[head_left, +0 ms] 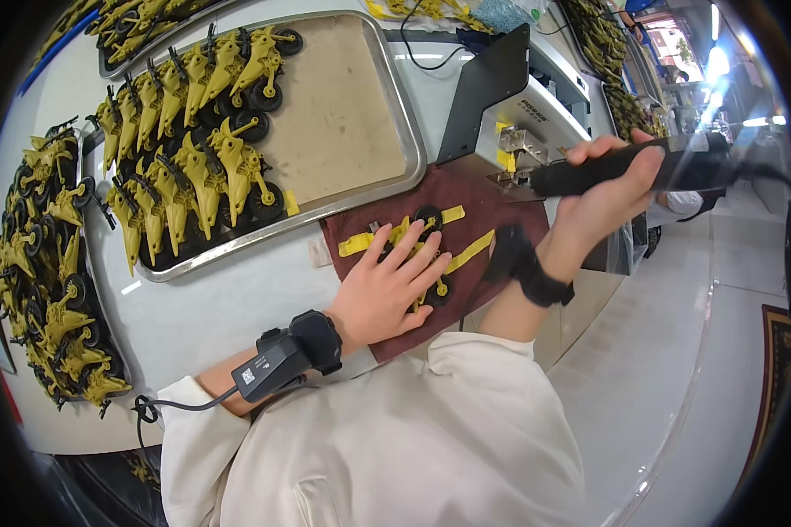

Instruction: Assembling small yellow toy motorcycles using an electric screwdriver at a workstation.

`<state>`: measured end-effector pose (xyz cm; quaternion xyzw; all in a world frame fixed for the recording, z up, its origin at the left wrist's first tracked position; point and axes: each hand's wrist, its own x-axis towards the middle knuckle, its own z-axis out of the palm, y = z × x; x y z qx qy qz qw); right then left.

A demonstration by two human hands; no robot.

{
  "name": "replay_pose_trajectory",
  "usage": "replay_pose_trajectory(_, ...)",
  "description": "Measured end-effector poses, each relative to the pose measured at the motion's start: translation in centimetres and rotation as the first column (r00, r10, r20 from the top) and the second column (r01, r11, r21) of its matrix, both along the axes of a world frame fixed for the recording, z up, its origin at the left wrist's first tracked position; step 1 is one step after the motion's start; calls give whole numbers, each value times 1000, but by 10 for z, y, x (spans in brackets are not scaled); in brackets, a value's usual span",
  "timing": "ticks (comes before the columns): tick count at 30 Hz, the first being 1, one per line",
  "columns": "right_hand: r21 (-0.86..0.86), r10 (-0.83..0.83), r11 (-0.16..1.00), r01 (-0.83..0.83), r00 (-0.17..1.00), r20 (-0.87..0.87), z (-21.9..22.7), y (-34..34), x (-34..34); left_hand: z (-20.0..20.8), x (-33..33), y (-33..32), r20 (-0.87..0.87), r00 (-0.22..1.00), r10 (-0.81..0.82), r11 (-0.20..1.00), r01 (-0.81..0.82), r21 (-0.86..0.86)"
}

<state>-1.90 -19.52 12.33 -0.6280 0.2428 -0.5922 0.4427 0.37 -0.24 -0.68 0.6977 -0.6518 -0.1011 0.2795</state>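
My left hand (385,285) lies with fingers spread over a yellow and black toy motorcycle (430,219) on a dark red cloth (476,191). The hand hides most of the toy; its black wheels show beside the fingers. Strips of yellow tape (473,252) lie on the cloth. Off to the right, my right hand (608,189) is wrapped round a black electric screwdriver (580,172) with a cable. The driver's tip end meets the metal front fixture of a white screw feeder (545,123); the tip itself is hard to make out.
Rows of yellow toy motorcycles (204,75) stand in a metal tray (413,145) at the left. Another tray full of motorcycles (44,255) sits at the far left. A black plate (485,92) rises beside the feeder. The table edge runs right of the cloth.
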Motion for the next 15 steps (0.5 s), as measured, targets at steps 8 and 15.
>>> replay_pose_trajectory(8,13,429,902,-431,901,62,-33,81,-63,-1,2,-3,-8,1000,8,1000,-8,-14)
replay_pose_trajectory(15,-86,398,914,-395,917,11,-43,85,-80,-3,0,-4,-30,1000,8,1000,-8,-24)
